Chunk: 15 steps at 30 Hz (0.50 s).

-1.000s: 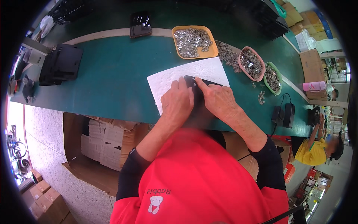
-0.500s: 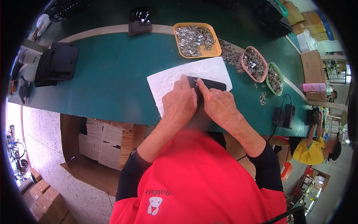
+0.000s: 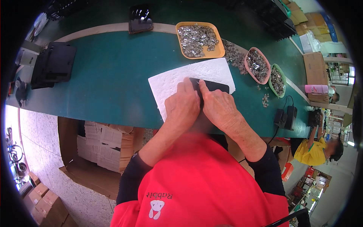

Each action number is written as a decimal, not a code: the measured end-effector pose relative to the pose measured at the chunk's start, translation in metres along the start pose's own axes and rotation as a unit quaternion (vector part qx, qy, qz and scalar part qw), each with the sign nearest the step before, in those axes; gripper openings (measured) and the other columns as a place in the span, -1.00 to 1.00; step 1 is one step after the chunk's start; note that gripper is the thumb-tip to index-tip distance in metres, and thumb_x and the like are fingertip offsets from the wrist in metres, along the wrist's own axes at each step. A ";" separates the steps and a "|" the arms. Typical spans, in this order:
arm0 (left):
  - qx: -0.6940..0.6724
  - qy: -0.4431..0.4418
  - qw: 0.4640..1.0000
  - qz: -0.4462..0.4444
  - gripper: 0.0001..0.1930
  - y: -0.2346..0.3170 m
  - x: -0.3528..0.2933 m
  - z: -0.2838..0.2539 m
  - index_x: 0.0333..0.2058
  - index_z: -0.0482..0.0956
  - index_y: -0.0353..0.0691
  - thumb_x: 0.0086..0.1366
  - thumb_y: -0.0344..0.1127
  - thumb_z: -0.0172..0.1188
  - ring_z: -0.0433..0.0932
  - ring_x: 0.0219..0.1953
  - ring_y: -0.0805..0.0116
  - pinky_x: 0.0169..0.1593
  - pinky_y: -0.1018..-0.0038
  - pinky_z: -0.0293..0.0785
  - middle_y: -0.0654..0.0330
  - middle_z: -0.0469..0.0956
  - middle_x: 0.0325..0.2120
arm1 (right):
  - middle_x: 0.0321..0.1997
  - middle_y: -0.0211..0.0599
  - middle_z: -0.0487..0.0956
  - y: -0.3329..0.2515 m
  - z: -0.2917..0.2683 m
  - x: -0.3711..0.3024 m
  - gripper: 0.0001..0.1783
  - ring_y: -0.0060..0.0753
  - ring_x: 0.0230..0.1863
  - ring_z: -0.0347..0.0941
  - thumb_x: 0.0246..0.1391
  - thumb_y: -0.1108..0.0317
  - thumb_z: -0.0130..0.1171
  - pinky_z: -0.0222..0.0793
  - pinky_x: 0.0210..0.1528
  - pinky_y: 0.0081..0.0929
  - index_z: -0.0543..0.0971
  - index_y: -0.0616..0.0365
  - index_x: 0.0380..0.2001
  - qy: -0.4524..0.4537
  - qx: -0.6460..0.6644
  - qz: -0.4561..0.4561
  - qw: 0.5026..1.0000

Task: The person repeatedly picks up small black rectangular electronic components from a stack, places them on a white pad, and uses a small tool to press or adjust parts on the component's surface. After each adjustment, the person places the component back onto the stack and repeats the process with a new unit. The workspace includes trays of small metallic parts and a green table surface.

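Note:
A flat black plastic panel (image 3: 218, 87) lies on a white foam sheet (image 3: 166, 81) in front of me, partly covered by both hands. My left hand (image 3: 182, 104) is at the panel's left part, fingers close together and pointing away from me, closed against it. My right hand (image 3: 220, 106) presses its index fingertip down near the panel's far left corner. Its other fingers are curled under, and what they may hold is hidden. The two hands nearly touch. Anything small under the right fingertip is too tiny to make out.
Beyond the foam stands a yellow tray (image 3: 208, 53) of small metal clips. Pink (image 3: 247, 69) and green (image 3: 281, 94) baskets hold more, beside a loose pile (image 3: 235, 56). Black plastic parts (image 3: 55, 62) lie left, another black piece (image 3: 140, 20) far off. A person in yellow (image 3: 312, 152) is at right.
My left fingers have shifted slightly nearer to me, and the right index finger stays on the panel. The whole view has tilted a little; the panel and foam stay in place.

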<state>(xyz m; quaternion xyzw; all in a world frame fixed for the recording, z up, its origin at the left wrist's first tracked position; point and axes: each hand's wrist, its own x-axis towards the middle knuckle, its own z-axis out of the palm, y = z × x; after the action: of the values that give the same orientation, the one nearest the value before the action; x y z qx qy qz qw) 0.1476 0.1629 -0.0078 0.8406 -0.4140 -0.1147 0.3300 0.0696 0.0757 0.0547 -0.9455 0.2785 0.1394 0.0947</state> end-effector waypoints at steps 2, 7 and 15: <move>0.002 -0.016 1.000 -0.008 -0.48 0.002 0.000 -0.002 0.07 0.33 -0.43 0.20 -0.24 0.14 0.59 -0.45 -0.04 -0.45 0.17 0.52 -0.06 0.53 -0.32 | -0.51 0.06 0.60 0.000 -0.001 0.002 -0.48 0.02 -0.41 0.59 0.08 0.45 -0.04 0.53 -0.32 -0.12 0.37 0.33 0.16 -0.003 -0.005 -0.005 1.000; 0.012 0.002 0.999 0.031 -0.58 -0.002 -0.001 0.001 0.00 0.30 -0.43 0.24 -0.30 0.09 0.58 -0.55 0.03 -0.52 0.21 0.50 -0.03 0.48 -0.35 | -0.52 0.09 0.59 -0.001 -0.008 0.008 -0.56 0.02 -0.42 0.60 0.06 0.46 -0.04 0.53 -0.37 -0.16 0.44 0.44 0.03 -0.011 -0.046 -0.055 0.997; 0.029 0.036 0.995 0.083 -0.65 0.004 0.000 -0.006 -0.05 0.35 -0.37 0.22 -0.33 0.07 0.59 -0.48 0.03 -0.51 0.22 0.51 -0.02 0.48 -0.37 | -0.46 0.09 0.60 0.002 -0.027 0.017 -0.76 0.05 -0.35 0.59 0.07 0.45 -0.04 0.52 -0.28 -0.13 0.54 0.36 -0.28 -0.008 -0.038 -0.130 0.991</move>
<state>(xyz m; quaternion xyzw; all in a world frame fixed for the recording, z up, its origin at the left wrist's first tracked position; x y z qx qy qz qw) 0.1480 0.1640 -0.0003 0.8159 -0.4736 -0.0450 0.3286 0.0878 0.0592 0.0745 -0.9754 0.1471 0.1439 0.0787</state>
